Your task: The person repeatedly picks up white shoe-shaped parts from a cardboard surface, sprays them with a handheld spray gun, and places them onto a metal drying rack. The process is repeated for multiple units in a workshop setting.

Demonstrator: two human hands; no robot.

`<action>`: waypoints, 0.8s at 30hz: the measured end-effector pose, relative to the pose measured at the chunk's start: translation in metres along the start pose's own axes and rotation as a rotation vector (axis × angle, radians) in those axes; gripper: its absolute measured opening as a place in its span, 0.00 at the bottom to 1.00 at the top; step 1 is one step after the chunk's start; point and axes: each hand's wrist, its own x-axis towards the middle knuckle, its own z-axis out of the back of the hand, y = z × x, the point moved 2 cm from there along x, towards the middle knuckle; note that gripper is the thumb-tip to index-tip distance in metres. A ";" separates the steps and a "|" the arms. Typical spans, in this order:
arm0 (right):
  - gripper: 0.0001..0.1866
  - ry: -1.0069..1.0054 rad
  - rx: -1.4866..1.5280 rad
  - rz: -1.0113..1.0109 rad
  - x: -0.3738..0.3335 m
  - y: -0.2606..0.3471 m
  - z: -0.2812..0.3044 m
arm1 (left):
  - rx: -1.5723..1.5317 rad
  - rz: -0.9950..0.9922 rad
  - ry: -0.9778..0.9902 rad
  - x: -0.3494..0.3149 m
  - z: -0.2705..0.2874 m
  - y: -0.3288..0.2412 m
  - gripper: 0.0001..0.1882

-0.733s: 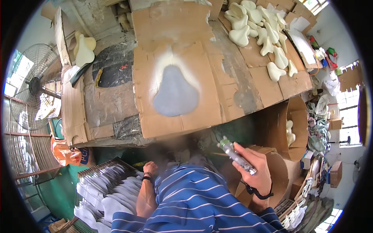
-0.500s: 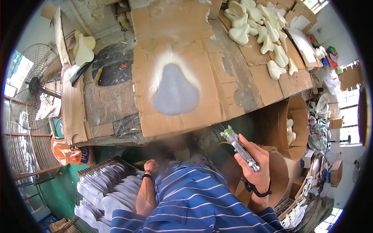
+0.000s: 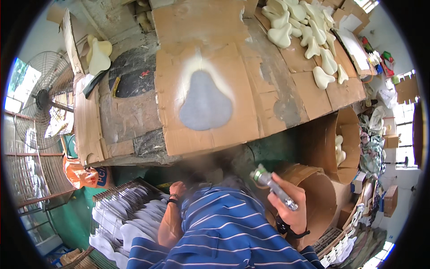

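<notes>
My right hand [image 3: 290,202] is closed round a silver spray gun [image 3: 278,193] with a green ring near its front end. I hold it off the front edge of the cardboard-covered table [image 3: 286,92], its nozzle end pointing toward the far left. My left hand [image 3: 178,188] hangs beside my left hip with its fingers curled and nothing visible in them. On a cardboard sheet [image 3: 244,121] in front of me lies a grey, pear-shaped pad [image 3: 206,105], narrow end away from me. Pale overspray rings its upper part on the cardboard.
Several cream foam pieces [image 3: 280,35] are heaped at the far right; others [image 3: 99,60] stand at the far left. A wire rack [image 3: 105,195] of white pieces [image 3: 134,231] is by my left side. Cardboard drums [image 3: 320,197] stand at right, a large fan [image 3: 42,98] at left.
My right hand has drawn the spray gun a little nearer my body. The view has shifted slightly. The grey pad stays in place on its cardboard, and my left hand still hangs at my side.
</notes>
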 end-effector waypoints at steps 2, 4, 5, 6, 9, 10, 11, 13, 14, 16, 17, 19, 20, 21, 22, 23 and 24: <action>0.24 -0.213 0.015 -0.027 0.001 -0.008 -0.010 | 0.180 -0.077 0.022 -0.010 -0.009 -0.021 0.14; 0.24 -0.067 -0.026 0.049 0.002 -0.008 0.000 | 0.074 -0.227 0.085 -0.013 -0.017 -0.041 0.14; 0.24 0.003 -0.049 0.081 -0.001 -0.009 0.005 | 0.023 -0.297 0.121 -0.015 -0.022 -0.053 0.14; 0.24 0.016 0.030 0.014 -0.010 -0.019 0.007 | 0.125 -0.263 0.052 -0.037 -0.047 -0.088 0.14; 0.24 -0.192 0.004 -0.161 -0.016 -0.024 0.012 | 0.242 -0.485 0.084 -0.041 -0.083 -0.151 0.13; 0.24 -0.156 0.008 -0.123 -0.014 -0.023 0.012 | 0.268 -0.557 0.063 -0.040 -0.094 -0.170 0.13; 0.24 -0.122 0.011 -0.087 -0.014 -0.023 0.012 | 0.339 -0.677 -0.048 -0.035 -0.107 -0.186 0.13; 0.24 -0.094 0.016 -0.029 -0.020 -0.023 0.015 | 0.566 -0.836 -0.213 -0.031 -0.148 -0.234 0.13; 0.23 -0.123 -0.030 -0.010 -0.017 -0.018 0.015 | 0.715 -0.869 -0.283 -0.035 -0.166 -0.259 0.13; 0.23 -0.132 -0.011 -0.051 -0.014 -0.016 0.010 | 0.750 -0.950 -0.414 -0.007 -0.175 -0.274 0.14; 0.23 -0.149 -0.003 -0.076 -0.013 -0.018 0.010 | 0.770 -0.995 -0.469 -0.001 -0.183 -0.279 0.14; 0.24 -0.137 -0.032 -0.036 -0.018 -0.017 0.011 | 0.855 -0.917 -0.462 0.003 -0.189 -0.284 0.18; 0.24 -0.137 -0.040 -0.028 -0.020 -0.015 0.010 | 0.900 -0.880 -0.458 0.003 -0.194 -0.289 0.20; 0.25 -0.136 -0.049 -0.020 -0.022 -0.014 0.010 | 0.941 -0.883 -0.453 0.003 -0.199 -0.291 0.20; 0.27 -0.132 -0.042 -0.013 -0.025 -0.017 0.008 | 0.989 -0.883 -0.454 0.003 -0.196 -0.291 0.20; 0.27 -0.118 -0.039 0.014 -0.025 -0.016 0.004 | 1.036 -0.883 -0.455 0.004 -0.194 -0.291 0.21; 0.28 -0.104 -0.035 0.041 -0.023 -0.013 0.000 | 1.020 -0.903 -0.455 0.006 -0.193 -0.295 0.21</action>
